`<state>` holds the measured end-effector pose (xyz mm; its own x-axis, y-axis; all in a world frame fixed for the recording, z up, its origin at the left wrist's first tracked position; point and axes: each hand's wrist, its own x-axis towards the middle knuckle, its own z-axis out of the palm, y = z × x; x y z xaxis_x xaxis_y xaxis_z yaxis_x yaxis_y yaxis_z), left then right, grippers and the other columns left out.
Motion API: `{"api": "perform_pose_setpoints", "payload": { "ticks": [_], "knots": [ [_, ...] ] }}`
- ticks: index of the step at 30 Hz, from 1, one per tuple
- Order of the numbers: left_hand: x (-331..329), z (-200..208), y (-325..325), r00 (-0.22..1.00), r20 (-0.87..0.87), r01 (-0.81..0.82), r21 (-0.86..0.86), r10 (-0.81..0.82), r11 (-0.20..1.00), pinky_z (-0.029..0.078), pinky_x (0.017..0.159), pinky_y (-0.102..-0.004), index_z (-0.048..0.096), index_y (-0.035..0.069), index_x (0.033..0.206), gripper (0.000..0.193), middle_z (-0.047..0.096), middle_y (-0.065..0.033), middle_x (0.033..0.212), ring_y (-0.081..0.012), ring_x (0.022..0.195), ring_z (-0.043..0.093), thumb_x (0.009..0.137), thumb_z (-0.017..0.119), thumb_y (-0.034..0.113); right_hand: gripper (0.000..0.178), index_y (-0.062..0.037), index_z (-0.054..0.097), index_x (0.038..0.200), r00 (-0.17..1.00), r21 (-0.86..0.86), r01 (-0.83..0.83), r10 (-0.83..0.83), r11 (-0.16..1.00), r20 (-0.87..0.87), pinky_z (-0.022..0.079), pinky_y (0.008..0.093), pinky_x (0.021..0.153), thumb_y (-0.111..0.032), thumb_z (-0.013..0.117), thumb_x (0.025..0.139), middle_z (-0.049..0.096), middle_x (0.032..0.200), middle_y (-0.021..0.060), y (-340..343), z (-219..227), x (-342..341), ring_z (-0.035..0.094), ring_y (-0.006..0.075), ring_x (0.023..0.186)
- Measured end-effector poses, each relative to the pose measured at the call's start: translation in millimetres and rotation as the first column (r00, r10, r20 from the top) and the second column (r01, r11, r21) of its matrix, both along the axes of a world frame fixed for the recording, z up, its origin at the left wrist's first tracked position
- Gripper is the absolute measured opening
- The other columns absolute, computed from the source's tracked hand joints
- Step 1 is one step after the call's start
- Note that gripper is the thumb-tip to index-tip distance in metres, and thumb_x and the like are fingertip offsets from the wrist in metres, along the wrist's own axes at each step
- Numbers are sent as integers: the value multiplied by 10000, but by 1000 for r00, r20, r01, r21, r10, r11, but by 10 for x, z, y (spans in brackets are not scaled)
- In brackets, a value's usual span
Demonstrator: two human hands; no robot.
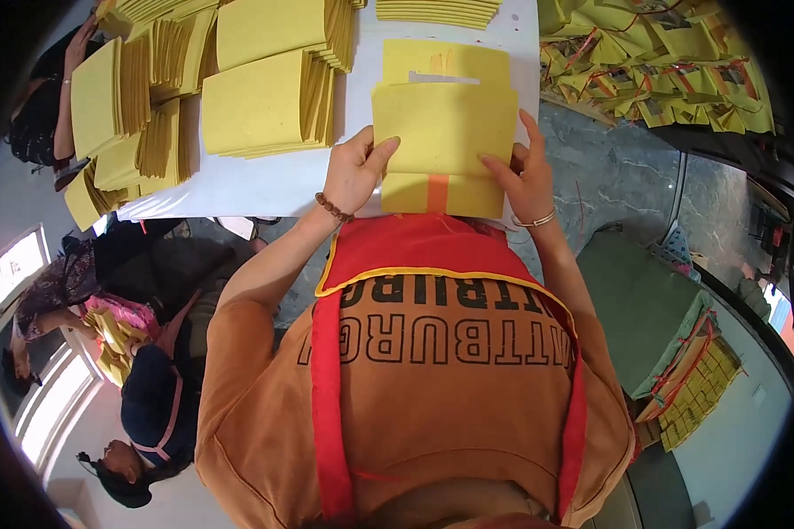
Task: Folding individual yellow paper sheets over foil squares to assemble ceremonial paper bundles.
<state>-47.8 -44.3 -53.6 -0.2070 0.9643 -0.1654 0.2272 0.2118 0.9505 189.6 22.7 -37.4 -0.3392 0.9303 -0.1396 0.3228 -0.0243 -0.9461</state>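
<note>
A yellow paper sheet (441, 123) lies in front of me at the table's near edge, on top of other yellow paper. My left hand (358, 175) grips its left edge, thumb on top. At the right edge my right hand (528, 176) has its thumb pressed on the sheet, other fingers curled by the side and the index finger raised. Below the sheet shows a yellow piece with an orange strip (438, 192). Beyond it another yellow piece (494, 63) sticks out, with a pale strip and orange marks.
Stacks of yellow paper (265, 101) stand on the white table (273, 189) at the left, and another stack (438, 12) at the back. Bundled yellow papers (653, 70) lie at the far right. A green cover (635, 300) is at the right. Other people (150, 406) work at the left.
</note>
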Motion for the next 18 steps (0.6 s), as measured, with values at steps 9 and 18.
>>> {"api": "perform_pose_setpoints", "payload": {
  "ticks": [9, 18],
  "knots": [
    [-21, 45, 164, 970, 221, -53, -229, 105, 972, 297, 412, -218, 531, 16, 901, 171, 464, 31, 543, -37, 457, 385, 857, 602, 165, 470, -72, 551, 1199, 981, 61, -11, -1, 998, 193, 456, 236, 593, -207, 678, 767, 655, 791, 99, 37, -60, -21, 596, 113, 630],
    [-2, 116, 194, 941, 282, -121, -242, 189, 963, 258, 397, -202, 388, 38, 1028, 344, 441, 48, 512, -25, 425, 338, 817, 645, 125, 461, -85, 576, 1177, 995, 120, 95, -99, 988, 24, 428, 240, 546, -219, 684, 749, 611, 690, 92, 28, -227, -66, 506, 112, 542]
  ]
}}
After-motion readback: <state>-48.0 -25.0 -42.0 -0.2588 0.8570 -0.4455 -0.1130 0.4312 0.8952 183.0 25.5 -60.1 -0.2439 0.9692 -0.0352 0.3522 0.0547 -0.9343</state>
